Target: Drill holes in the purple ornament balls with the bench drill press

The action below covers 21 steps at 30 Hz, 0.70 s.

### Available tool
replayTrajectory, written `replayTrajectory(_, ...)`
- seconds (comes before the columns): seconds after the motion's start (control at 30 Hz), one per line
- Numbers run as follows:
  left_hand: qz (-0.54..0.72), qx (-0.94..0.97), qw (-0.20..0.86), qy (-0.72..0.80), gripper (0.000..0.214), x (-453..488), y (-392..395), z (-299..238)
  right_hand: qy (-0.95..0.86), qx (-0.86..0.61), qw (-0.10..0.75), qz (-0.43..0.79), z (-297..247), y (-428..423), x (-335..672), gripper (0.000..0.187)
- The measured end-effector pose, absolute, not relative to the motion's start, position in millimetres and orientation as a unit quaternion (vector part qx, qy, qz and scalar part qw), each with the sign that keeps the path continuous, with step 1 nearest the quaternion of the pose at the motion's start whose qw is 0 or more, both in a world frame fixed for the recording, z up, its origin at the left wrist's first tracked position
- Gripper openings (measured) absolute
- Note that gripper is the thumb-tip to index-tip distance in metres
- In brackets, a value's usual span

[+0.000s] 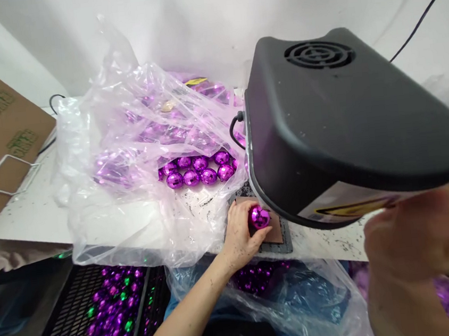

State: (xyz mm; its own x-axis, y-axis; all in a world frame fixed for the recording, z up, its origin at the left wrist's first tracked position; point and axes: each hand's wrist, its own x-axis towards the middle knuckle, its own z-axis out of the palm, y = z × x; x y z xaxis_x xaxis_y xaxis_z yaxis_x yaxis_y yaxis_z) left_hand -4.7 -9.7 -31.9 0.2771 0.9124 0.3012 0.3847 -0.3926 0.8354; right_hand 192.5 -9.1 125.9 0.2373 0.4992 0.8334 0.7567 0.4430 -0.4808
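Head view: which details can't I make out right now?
Head view, right hand: its grip; blurred, running off the right edge.
Head view, label on the black machine: wording; blurred, steeply angled.
Head view, purple ball in the left hand: underside; hidden by the ball itself.
Head view, other purple balls: total; plastic sheeting veils many.
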Motion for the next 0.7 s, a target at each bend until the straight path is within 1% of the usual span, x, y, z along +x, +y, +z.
replayTrajectory(0.03,0.403,0.741,0.308,0.441,0.046,-7.1,-15.8,-31.5,-0.589,-0.499,0.618,-0.152,135.1,1.6,190.4,0.044)
replayTrajectory(0.1,0.389,0.765,0.278,0.431,0.049,-13.4,-31.3,-29.3,-0.577,-0.494,0.622,-0.189,146.0,19.9,185.2,0.046)
replayTrajectory(0.17,0.371,0.784,0.277,0.414,0.051,-21.3,-45.9,-23.6,-0.566,-0.515,0.619,-0.180,149.2,30.7,180.5,0.045)
replayTrajectory(0.23,0.370,0.786,0.302,0.393,0.052,-30.0,-50.6,-14.0,-0.552,-0.525,0.625,-0.168,148.5,34.1,177.7,0.043)
replayTrajectory(0.27,0.382,0.779,0.316,0.385,0.050,-34.4,-46.9,-8.3,-0.546,-0.527,0.630,-0.168,147.8,34.1,177.2,0.042)
replayTrajectory(0.33,0.419,0.755,0.328,0.384,0.036,-42.4,-25.3,3.1,-0.543,-0.526,0.632,-0.170,146.8,33.3,177.5,0.042)
replayTrajectory(0.37,0.440,0.741,0.318,0.396,0.028,-45.6,-8.3,8.1,-0.543,-0.525,0.633,-0.171,146.6,33.0,178.0,0.043)
replayTrajectory(0.43,0.441,0.719,0.271,0.464,0.023,-48.8,33.1,15.5,-0.544,-0.524,0.633,-0.170,146.8,33.5,179.3,0.044)
replayTrajectory(0.47,0.411,0.714,0.234,0.516,0.023,-48.4,54.3,17.7,-0.546,-0.523,0.633,-0.168,147.0,34.2,179.9,0.044)
replayTrajectory(0.53,0.305,0.712,0.165,0.610,0.021,-43.5,90.5,19.6,-0.547,-0.520,0.636,-0.160,147.2,35.7,180.7,0.044)
replayTrajectory(0.57,0.258,0.716,0.142,0.633,0.021,-39.5,103.6,19.3,-0.546,-0.519,0.639,-0.155,147.3,36.3,180.9,0.043)
replayTrajectory(0.63,0.198,0.728,0.121,0.646,0.022,-30.9,118.6,17.6,-0.543,-0.516,0.647,-0.145,147.2,37.2,181.2,0.042)
replayTrajectory(0.7,0.179,0.739,0.125,0.637,0.024,-24.5,122.2,16.1,-0.544,-0.508,0.654,-0.138,147.4,37.6,181.7,0.041)
